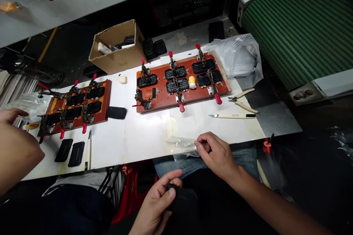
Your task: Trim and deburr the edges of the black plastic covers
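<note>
My left hand [158, 202], low in front of my body, grips a black plastic part [182, 205] that blends into my dark clothing. Between the thumb and fingers of my right hand [215, 152] is the edge of a clear plastic bag [183, 146], which hangs over the table's front edge. Beyond my hands lies a reddish-brown fixture board [162, 97] with red-handled toggle clamps [180, 104] and several black plastic parts [176, 85] set in it. A yellow-and-white cylinder [192, 82] stands on the board.
Nippers [242, 102] and a craft knife [233, 116] lie to the right. Behind the board are a cardboard box [113, 60] and a plastic-wrapped bundle [239, 60]. On the left, a co-worker's arm [19, 154] reaches over a second clamp board [106, 112]. A green conveyor belt [303, 25] rises at right.
</note>
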`<state>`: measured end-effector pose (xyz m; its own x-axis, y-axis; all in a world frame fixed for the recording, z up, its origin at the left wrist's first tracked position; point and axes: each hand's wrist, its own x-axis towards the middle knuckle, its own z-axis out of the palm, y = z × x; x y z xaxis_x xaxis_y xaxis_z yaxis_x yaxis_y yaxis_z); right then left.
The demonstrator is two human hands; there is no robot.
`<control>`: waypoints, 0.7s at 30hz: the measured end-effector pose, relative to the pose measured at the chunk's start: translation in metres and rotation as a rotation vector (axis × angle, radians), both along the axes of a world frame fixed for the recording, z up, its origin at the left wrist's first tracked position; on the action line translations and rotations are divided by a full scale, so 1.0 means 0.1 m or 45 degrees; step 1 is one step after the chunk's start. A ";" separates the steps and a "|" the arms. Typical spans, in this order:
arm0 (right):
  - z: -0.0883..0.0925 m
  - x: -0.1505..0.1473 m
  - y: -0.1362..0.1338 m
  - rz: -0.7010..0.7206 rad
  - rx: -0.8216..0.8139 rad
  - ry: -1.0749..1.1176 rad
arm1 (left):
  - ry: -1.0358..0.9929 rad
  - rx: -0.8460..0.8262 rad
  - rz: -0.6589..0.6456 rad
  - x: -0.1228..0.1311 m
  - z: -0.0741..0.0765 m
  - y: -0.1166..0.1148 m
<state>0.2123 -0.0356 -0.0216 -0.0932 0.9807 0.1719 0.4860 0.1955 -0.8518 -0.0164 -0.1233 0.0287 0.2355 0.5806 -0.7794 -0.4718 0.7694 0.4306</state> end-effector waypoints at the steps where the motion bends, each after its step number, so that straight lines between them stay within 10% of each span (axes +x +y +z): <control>1: 0.00 -0.02 -0.01 0.009 -0.001 0.005 | 0.018 0.000 0.061 -0.03 0.04 -0.01; 21: 0.24 -0.08 -0.11 0.531 0.234 0.250 | 0.348 0.389 0.586 0.33 -0.01 0.40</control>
<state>0.2039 -0.0466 0.0028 -0.4199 0.8185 0.3921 0.1678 0.4946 -0.8528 0.0162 -0.0830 0.0280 -0.2776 0.7816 -0.5586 -0.5676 0.3358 0.7518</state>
